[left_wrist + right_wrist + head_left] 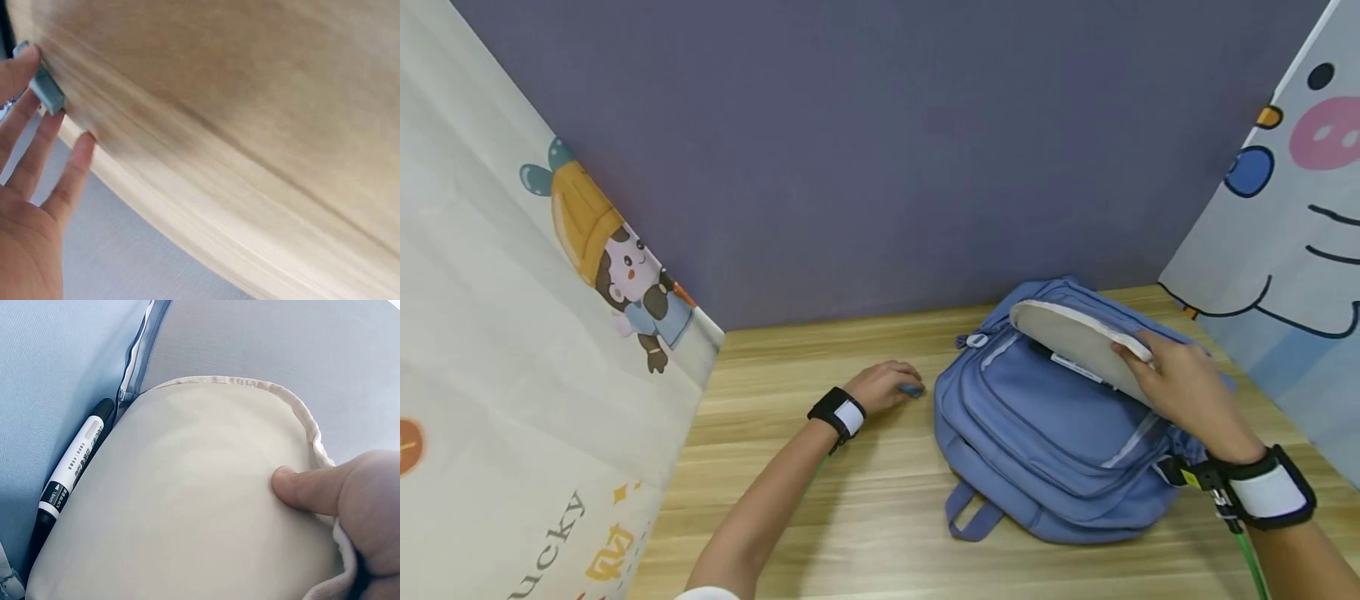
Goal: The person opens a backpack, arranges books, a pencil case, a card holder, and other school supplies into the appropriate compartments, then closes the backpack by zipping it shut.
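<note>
A blue backpack (1037, 425) lies on the wooden table with its front pocket open. My right hand (1191, 392) grips the edge of the pocket's cream-lined flap (187, 487) and holds it raised, the thumb pressed on the lining. A black-and-white marker (72, 462) lies in the pocket opening beside the flap, partly hidden. Left of the backpack, my left hand (880, 387) is low over the table. It pinches a small blue-grey block (47, 90) between thumb and fingers, while another fingertip reaches toward the wood.
The wooden table (760, 475) meets a grey-blue panel (880, 167) at the back. Printed curtains hang on both sides, the left curtain (497, 333) with a cartoon figure. A fabric loop (973, 517) sticks out from the backpack's near left side.
</note>
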`<control>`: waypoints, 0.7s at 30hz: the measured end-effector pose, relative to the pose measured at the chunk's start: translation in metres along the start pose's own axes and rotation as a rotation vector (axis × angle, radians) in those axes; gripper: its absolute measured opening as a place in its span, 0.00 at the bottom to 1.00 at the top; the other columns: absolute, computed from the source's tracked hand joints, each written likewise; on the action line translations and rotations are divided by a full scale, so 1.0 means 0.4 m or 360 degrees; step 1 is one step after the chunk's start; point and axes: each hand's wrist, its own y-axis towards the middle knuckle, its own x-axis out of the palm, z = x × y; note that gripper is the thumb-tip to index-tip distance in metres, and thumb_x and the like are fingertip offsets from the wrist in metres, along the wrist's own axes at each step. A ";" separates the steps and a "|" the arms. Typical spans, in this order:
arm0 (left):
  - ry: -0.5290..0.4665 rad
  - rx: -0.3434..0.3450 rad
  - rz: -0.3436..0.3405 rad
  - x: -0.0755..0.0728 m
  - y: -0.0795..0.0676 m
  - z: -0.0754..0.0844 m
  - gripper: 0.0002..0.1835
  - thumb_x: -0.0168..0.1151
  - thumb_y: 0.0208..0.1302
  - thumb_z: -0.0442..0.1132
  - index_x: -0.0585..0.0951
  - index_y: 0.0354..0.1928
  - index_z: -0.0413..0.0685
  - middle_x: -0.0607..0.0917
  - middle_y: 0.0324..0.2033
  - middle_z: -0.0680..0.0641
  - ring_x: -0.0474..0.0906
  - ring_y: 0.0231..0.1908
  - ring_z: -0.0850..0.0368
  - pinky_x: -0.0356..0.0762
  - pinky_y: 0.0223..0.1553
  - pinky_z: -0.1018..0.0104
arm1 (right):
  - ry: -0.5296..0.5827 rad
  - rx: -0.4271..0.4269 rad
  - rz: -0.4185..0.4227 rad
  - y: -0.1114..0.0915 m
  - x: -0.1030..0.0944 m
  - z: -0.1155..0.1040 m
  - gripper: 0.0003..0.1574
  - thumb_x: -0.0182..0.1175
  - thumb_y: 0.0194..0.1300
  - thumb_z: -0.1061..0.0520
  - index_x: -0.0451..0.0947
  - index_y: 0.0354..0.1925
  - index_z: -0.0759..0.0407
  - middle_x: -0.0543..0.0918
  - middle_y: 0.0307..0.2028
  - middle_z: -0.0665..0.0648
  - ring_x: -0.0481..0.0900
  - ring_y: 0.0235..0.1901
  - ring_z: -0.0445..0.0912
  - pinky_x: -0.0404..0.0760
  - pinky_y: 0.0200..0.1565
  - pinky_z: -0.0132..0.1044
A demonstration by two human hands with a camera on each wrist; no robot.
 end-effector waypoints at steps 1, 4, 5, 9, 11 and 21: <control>0.0003 0.0007 0.0009 0.003 0.001 0.000 0.16 0.72 0.70 0.38 0.89 0.58 0.50 0.88 0.59 0.48 0.83 0.62 0.51 0.78 0.68 0.59 | -0.0005 0.0000 -0.0003 0.000 0.001 0.000 0.23 0.61 0.80 0.55 0.64 0.28 0.56 0.57 0.19 0.48 0.55 0.15 0.40 0.54 0.21 0.33; -0.0010 0.0028 0.0050 0.008 0.006 -0.001 0.14 0.73 0.69 0.36 0.90 0.55 0.48 0.89 0.54 0.48 0.84 0.58 0.51 0.80 0.65 0.60 | -0.0015 0.0001 0.0000 0.001 0.002 0.000 0.22 0.62 0.79 0.55 0.65 0.28 0.56 0.57 0.19 0.48 0.55 0.15 0.39 0.54 0.21 0.33; -0.0015 0.0027 0.0057 0.009 0.008 -0.002 0.13 0.73 0.69 0.36 0.90 0.54 0.48 0.89 0.53 0.48 0.84 0.57 0.51 0.80 0.64 0.60 | -0.0014 -0.0001 0.0003 0.002 0.002 0.001 0.21 0.62 0.79 0.55 0.66 0.29 0.56 0.57 0.18 0.48 0.55 0.15 0.39 0.54 0.21 0.33; -0.0068 -0.0008 0.0067 0.007 0.016 -0.005 0.13 0.72 0.70 0.35 0.90 0.55 0.48 0.89 0.52 0.48 0.84 0.56 0.52 0.80 0.63 0.61 | -0.0027 -0.0005 0.0018 0.003 0.001 0.000 0.21 0.62 0.79 0.55 0.66 0.28 0.57 0.58 0.18 0.49 0.55 0.15 0.39 0.54 0.21 0.33; -0.0132 -0.0042 0.0089 -0.004 0.020 -0.001 0.13 0.71 0.71 0.34 0.90 0.56 0.47 0.89 0.52 0.47 0.84 0.56 0.52 0.81 0.62 0.61 | -0.0029 0.0000 0.0010 0.004 0.000 -0.001 0.21 0.61 0.80 0.55 0.66 0.29 0.57 0.58 0.18 0.49 0.56 0.15 0.39 0.54 0.21 0.33; -0.0184 0.0258 0.0368 -0.172 0.157 0.136 0.14 0.68 0.73 0.32 0.88 0.58 0.45 0.88 0.54 0.45 0.82 0.54 0.52 0.80 0.57 0.61 | 0.0000 0.0040 -0.0033 -0.001 -0.004 -0.003 0.24 0.60 0.81 0.53 0.63 0.27 0.55 0.56 0.19 0.48 0.57 0.17 0.41 0.54 0.23 0.34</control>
